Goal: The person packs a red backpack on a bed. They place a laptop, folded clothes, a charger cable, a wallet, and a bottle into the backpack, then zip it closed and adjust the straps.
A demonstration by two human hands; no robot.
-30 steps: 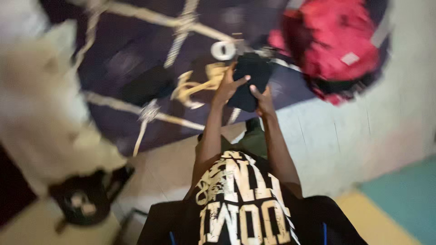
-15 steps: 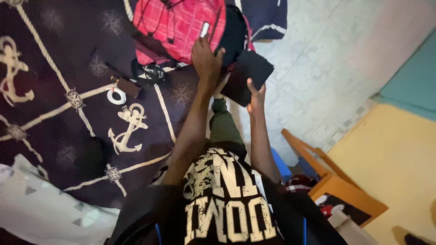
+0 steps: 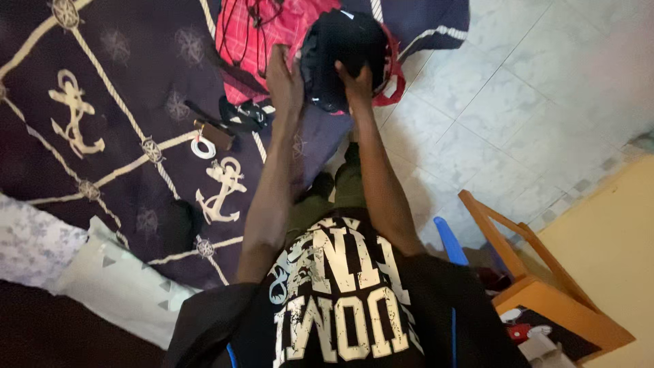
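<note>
A red checked fabric backpack [image 3: 262,41] lay on a dark navy bedspread printed with cream anchors and rope lines [image 3: 102,136], and everything else is placed from that bag. At the bag's open mouth, on the side toward the tiled floor, a dark, soft bundle of black cloth [image 3: 344,51] sat partly inside the red opening. The right hand [image 3: 355,80] gripped the near edge of that bundle, its fingers curled closed on the cloth. The left hand [image 3: 285,78] pressed flat against the bag's rim just beside the bundle, fingers extended and close together; whether it pinched the fabric could not be told. Below the backpack, on the bedspread, lay a black strap with a buckle [image 3: 238,114], and just beyond it a small white ring [image 3: 202,146] beside a brown tab. Further from the bag, at the bedspread's edge, rested a pale patterned pillow [image 3: 41,242]. On the floor side, well apart from the backpack, stood an orange wooden chair [image 3: 545,286] on pale floor tiles [image 3: 518,102].
</note>
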